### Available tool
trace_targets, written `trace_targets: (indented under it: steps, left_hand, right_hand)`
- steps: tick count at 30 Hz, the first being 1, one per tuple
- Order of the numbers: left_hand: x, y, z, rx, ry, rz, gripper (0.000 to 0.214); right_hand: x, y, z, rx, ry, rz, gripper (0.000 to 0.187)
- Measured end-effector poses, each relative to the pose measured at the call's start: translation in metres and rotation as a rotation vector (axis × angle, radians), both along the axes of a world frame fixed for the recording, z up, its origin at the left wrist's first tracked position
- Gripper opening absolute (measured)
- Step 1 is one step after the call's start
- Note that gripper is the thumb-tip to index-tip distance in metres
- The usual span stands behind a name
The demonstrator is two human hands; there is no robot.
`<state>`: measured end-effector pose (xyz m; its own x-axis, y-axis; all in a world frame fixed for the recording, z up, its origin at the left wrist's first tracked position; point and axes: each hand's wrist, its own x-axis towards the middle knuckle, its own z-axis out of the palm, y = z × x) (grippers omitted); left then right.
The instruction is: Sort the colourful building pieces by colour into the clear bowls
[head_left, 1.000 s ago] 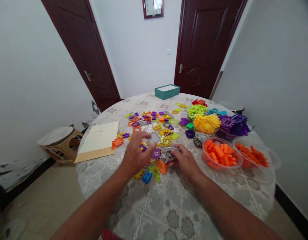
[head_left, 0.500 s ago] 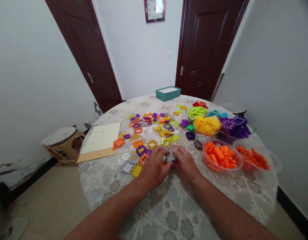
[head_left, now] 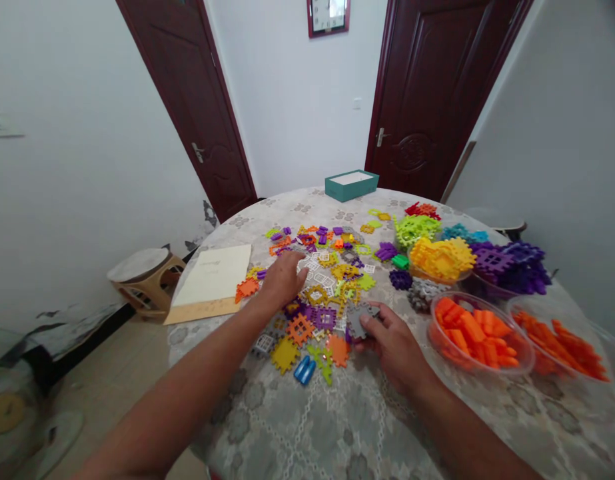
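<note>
My right hand (head_left: 394, 343) pinches a grey notched building tile (head_left: 361, 319) between thumb and fingers at the near side of the pile. My left hand (head_left: 286, 277) reaches over the middle of the pile, thumb and fingers apart, with nothing visible in it. Beside its fingertips lie white window-frame pieces (head_left: 314, 275). Nearer to me are an orange lattice tile (head_left: 300, 328), a purple window tile (head_left: 324, 317), a yellow tile (head_left: 286, 354), a solid orange tile (head_left: 338, 349) and blue pieces (head_left: 304, 371). My left forearm hides part of the pile.
On the right stand tubs of orange pieces (head_left: 474, 330), yellow pieces (head_left: 443, 259) and purple pieces (head_left: 512, 263). A pad of paper (head_left: 214, 273) lies at the left edge of the round table. At the back sits a green box (head_left: 351, 187).
My left hand has left the grey tile and moved left and away over the pile. My right hand keeps hold of the tile. The view has shifted slightly.
</note>
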<state>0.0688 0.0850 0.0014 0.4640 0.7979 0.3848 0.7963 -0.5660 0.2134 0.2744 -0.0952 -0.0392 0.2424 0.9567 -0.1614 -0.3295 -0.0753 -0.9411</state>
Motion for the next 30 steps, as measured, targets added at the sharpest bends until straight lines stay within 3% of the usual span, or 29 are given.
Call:
trace_targets:
  steps: [2, 6, 9, 13, 20, 25, 28, 30]
  left_hand:
    - [0.000, 0.040, -0.001, -0.058, 0.155, 0.110, 0.038]
    - [0.008, 0.095, -0.010, -0.127, 0.266, 0.144, 0.043]
    - [0.013, 0.115, -0.017, -0.179, 0.349, 0.120, 0.038]
    - [0.015, 0.125, -0.020, -0.185, 0.403, 0.133, 0.040]
    - [0.013, 0.115, -0.016, -0.106, 0.354, 0.075, 0.029]
    - [0.006, 0.099, 0.005, -0.005, 0.195, 0.113, 0.034]
    - [0.001, 0.072, 0.024, -0.020, -0.009, 0.149, 0.038]
    - [-0.001, 0.039, 0.036, -0.223, -0.360, 0.070, 0.034]
  right_hand:
    - [0.001, -0.001, -0.002, -0.009, -0.075, 0.026, 0.040]
    - [0.000, -0.001, -0.003, -0.052, -0.203, 0.040, 0.041]
    - [-0.001, -0.002, 0.001, -0.070, -0.228, 0.041, 0.044]
    - [-0.002, -0.005, 0.012, -0.083, -0.250, 0.078, 0.044]
    - [-0.005, -0.010, 0.020, -0.082, -0.255, 0.088, 0.046]
    - [-0.003, -0.005, 0.014, -0.060, -0.210, 0.050, 0.049]
    - [0.001, -0.002, 0.009, -0.057, -0.245, 0.011, 0.053]
    - [0.002, -0.001, 0.005, -0.051, -0.274, -0.024, 0.056]
